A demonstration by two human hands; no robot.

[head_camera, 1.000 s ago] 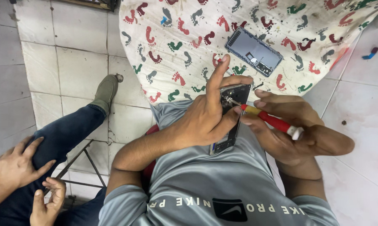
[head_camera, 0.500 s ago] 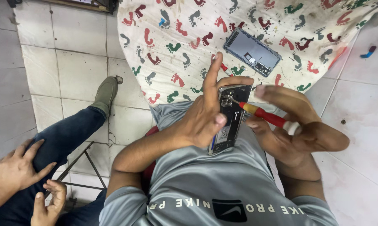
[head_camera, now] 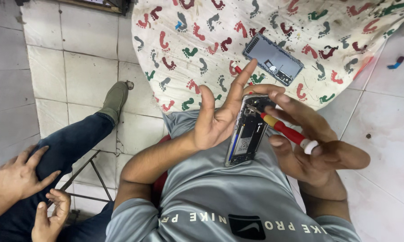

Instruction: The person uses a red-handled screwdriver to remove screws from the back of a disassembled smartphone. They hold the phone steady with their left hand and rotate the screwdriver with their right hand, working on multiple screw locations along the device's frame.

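Tilting further open than a second ago, the opened phone [head_camera: 247, 132] rests in the left hand [head_camera: 217, 118], fingers spread; the right hand [head_camera: 316, 143] pinches a red screwdriver [head_camera: 286, 131] into its top.

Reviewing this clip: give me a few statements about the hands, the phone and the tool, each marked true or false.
1. The left hand holds an opened phone. True.
2. The right hand holds a blue-handled hammer. False: it holds a red-handled screwdriver.
3. The screwdriver's tip is at the phone's upper end. True.
4. The detached grey back cover lies on the bare tiles. False: it lies on the footprint-patterned cloth.
5. Another person's hands rest at lower left. True.
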